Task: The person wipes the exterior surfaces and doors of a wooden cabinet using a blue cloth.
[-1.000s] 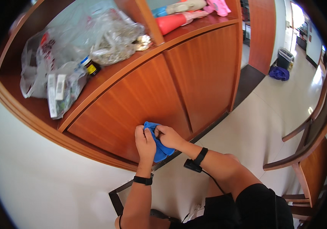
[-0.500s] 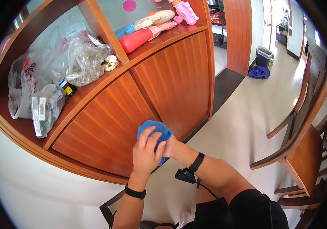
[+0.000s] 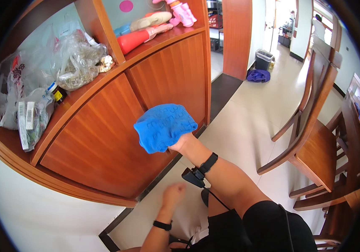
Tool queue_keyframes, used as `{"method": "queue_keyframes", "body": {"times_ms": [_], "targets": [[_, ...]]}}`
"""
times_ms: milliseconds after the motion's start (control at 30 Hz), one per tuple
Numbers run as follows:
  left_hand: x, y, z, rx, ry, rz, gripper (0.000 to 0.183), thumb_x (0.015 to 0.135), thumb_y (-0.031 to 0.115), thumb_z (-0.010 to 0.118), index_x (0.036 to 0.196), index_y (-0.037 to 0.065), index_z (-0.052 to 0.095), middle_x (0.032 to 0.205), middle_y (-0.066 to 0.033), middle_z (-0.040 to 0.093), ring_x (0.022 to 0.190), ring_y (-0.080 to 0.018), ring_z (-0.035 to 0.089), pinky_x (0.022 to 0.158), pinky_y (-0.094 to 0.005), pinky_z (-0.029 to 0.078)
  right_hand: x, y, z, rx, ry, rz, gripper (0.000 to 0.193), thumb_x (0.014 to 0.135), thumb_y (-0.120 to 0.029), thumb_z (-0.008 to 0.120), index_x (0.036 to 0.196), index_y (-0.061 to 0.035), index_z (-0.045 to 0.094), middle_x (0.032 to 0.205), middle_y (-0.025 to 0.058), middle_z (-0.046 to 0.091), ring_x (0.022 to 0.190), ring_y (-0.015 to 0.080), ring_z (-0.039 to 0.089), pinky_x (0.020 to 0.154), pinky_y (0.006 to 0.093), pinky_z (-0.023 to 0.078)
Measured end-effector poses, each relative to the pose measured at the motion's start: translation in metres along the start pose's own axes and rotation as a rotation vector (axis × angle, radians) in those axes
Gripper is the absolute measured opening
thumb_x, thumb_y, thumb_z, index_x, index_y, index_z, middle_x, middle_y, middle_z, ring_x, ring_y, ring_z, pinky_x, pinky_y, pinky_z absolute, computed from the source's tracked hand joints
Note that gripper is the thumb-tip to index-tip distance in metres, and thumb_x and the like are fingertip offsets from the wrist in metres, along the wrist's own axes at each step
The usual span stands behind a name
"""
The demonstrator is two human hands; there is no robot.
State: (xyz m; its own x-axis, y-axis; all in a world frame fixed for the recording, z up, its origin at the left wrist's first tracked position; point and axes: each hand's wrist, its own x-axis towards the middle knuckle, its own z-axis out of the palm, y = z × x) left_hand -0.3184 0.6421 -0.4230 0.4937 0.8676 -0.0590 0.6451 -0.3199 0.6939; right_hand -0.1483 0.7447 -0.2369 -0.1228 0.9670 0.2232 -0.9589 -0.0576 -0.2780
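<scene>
A blue cloth (image 3: pixel 163 124) with a raised wavy pattern is spread over my right hand (image 3: pixel 183 143) in front of the cabinet doors. It covers the fingers, and only the heel of the hand shows. Lower down, apart from the cloth, my left hand (image 3: pixel 175 195) is smeared by motion, so its fingers do not show clearly. Black bands circle both wrists. A small black device (image 3: pixel 193 176) with a cable hangs at the right one.
The wooden cabinet (image 3: pixel 100 136) has curved shelves with plastic bags (image 3: pixel 77 63), a small bottle (image 3: pixel 57 92) and toy water guns (image 3: pixel 140 40). Wooden chairs (image 3: pixel 314 155) stand at the right. Farther off, a grey bin (image 3: pixel 264 59) is beside a purple cloth (image 3: pixel 258 76).
My left hand has let go of the blue cloth and dropped down. The cloth, bunched before, is now spread wider over my right hand. The view has swung slightly rightward.
</scene>
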Motion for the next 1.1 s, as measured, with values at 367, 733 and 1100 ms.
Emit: {"method": "queue_keyframes", "body": {"times_ms": [367,733,1100], "targets": [[-0.141,-0.103,0.267,-0.139,-1.572,-0.194,0.05,0.103,0.045,0.048,0.135,0.008,0.056,0.121,-0.0157,0.065,0.1,-0.0254,0.065,0.085,-0.0434,0.051,-0.066,-0.013,0.055,-0.852,-0.18,-0.158,0.009,0.092,-0.015,0.06,0.088,-0.0079,0.056,0.085,0.0091,0.056,0.075,0.0228,0.054,0.063,0.038,0.047],[-0.113,-0.122,0.26,-0.127,-1.67,-0.597,0.038,0.104,0.036,0.045,0.132,0.013,0.056,0.124,-0.0035,0.062,0.098,-0.022,0.064,0.081,-0.0384,0.057,-0.026,0.038,0.038,-0.502,-0.164,0.077,0.022,0.097,-0.029,0.055,0.088,-0.0082,0.055,0.088,0.0095,0.056,0.076,0.023,0.054,0.065,0.037,0.047],[0.016,-0.086,0.241,-0.149,-1.617,-0.394,0.034,0.102,0.031,0.048,0.128,0.011,0.058,0.119,-0.0077,0.064,0.101,-0.0265,0.064,0.083,-0.0408,0.055,-0.014,-0.005,-0.033,0.105,-0.024,0.268,0.037,0.103,-0.042,0.049,0.089,-0.0085,0.054,0.091,0.0098,0.056,0.079,0.023,0.054,0.068,0.0358,0.048]]}}
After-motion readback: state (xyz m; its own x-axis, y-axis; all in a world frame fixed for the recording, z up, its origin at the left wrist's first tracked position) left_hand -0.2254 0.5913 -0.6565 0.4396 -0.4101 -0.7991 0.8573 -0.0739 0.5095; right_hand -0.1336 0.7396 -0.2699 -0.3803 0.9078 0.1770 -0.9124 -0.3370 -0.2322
